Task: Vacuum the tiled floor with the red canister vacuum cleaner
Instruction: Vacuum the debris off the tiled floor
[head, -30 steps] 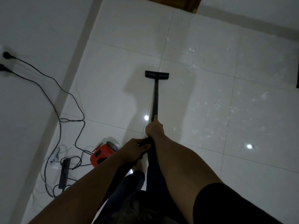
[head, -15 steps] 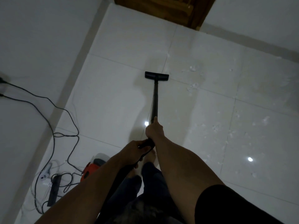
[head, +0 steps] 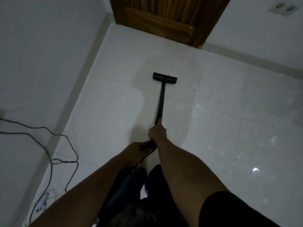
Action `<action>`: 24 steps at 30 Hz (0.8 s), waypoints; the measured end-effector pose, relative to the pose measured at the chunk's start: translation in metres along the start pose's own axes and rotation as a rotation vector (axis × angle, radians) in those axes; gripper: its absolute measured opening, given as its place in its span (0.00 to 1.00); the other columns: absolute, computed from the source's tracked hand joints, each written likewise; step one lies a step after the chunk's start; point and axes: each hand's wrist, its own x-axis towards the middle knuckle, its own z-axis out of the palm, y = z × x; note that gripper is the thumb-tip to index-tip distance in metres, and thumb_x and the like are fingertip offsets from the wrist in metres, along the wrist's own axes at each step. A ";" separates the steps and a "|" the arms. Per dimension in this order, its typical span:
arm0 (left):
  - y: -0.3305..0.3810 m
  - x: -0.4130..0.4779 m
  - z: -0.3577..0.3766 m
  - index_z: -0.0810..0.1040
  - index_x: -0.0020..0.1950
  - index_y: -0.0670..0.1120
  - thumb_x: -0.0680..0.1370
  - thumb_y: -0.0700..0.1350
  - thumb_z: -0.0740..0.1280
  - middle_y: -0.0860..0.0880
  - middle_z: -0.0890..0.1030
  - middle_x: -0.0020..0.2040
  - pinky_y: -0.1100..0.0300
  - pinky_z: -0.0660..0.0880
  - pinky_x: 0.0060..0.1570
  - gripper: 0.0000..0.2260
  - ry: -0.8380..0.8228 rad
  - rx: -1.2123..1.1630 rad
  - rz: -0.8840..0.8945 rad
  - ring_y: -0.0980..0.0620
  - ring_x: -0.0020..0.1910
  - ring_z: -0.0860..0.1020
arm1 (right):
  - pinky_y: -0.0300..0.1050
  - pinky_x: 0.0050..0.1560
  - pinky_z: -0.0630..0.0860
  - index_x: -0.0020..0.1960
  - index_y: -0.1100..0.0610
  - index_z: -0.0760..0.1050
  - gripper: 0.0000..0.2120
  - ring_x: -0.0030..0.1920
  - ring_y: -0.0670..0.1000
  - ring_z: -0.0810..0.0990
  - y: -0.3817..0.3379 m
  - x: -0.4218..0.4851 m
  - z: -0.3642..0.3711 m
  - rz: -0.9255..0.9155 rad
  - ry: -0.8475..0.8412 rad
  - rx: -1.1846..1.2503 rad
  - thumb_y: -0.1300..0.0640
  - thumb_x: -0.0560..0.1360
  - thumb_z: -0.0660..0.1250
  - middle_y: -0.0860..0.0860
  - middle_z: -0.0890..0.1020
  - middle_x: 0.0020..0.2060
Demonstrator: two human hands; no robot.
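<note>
Two bare hands on the vacuum's long black wand tube (head: 160, 102). Right hand (head: 157, 132) is forward, fingers wrapped tight round the tube's lower end, one finger laid straight up along it. Left hand (head: 136, 151) sits just behind and lower, fingers curled round the black curved handle end (head: 148, 145). Both are clamped on, neither is loose.

Wand runs away from the person, slightly tilted, to the flat black rectangular floor head (head: 164, 78). The head rests on the glossy white tiled floor (head: 114, 112) just beyond a grout line, near the brown wooden door (head: 164, 18).

White crumb-like debris (head: 196, 106) is scattered on the tiles to the right of the wand, apart from the head.

Left side: thin black cables (head: 65, 138) loop over the floor edge and lead towards a white power strip (head: 41, 202) at the bottom left.

A white double wall socket (head: 284, 9) shows top right. Dark trouser legs (head: 136, 182) show below the hands, and a black sleeve (head: 229, 208) covers the right upper arm.
</note>
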 end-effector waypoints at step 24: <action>0.125 0.126 -0.102 0.68 0.76 0.56 0.82 0.55 0.64 0.61 0.78 0.33 0.73 0.69 0.23 0.22 -0.052 -0.052 -0.072 0.65 0.22 0.76 | 0.51 0.44 0.82 0.79 0.41 0.43 0.37 0.39 0.53 0.79 -0.131 0.130 -0.072 0.097 0.031 0.106 0.58 0.78 0.58 0.57 0.79 0.58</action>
